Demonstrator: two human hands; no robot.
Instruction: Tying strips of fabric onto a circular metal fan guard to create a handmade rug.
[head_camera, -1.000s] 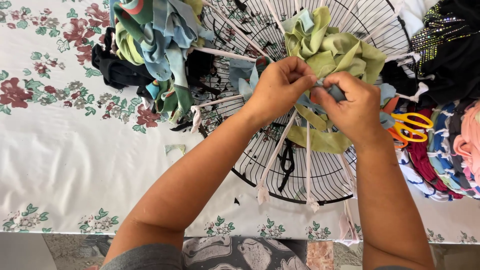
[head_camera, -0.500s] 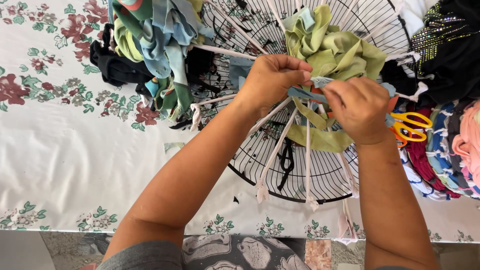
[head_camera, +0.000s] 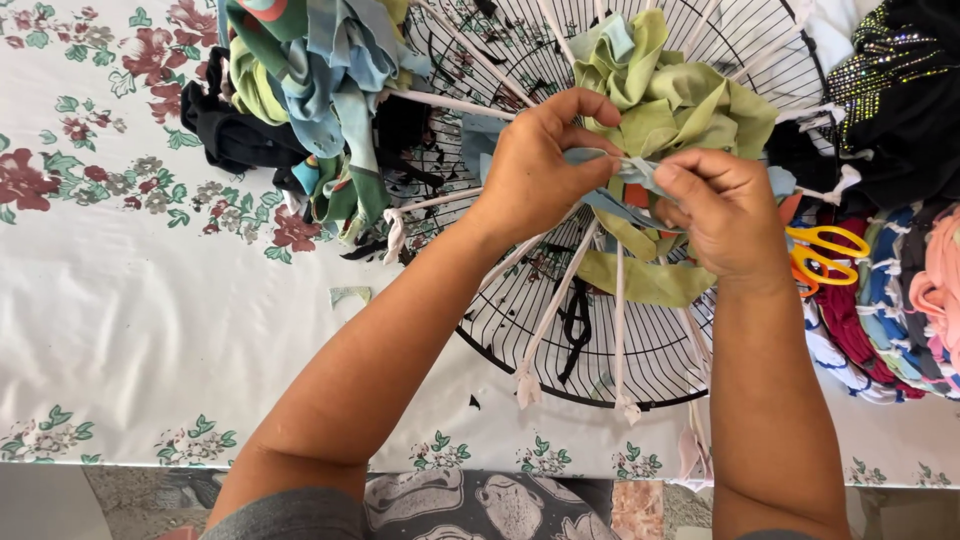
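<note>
both hands, left (head_camera: 535, 165) and right (head_camera: 725, 215), pinching a blue strip (head_camera: 640, 180) over the grille (head_camera: 560, 320); scissors (head_camera: 825, 255) just right, bare cloth (head_camera: 150, 330) left.

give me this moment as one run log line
left hand: pinching blue fabric strip | right hand: pinching same strip | under hands: black wire fan guard | nearby: orange scissors

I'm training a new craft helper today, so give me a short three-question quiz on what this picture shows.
1. True or false: both hands pinch the pale blue fabric strip.
2. What lies under the hands: A) round black wire fan grille, B) wooden hoop, C) plastic basket?
3. What colour are the handles of the scissors beside the right hand?

Key: 1 true: the left hand and the right hand both grip it. 2 A. 3 orange.
</note>
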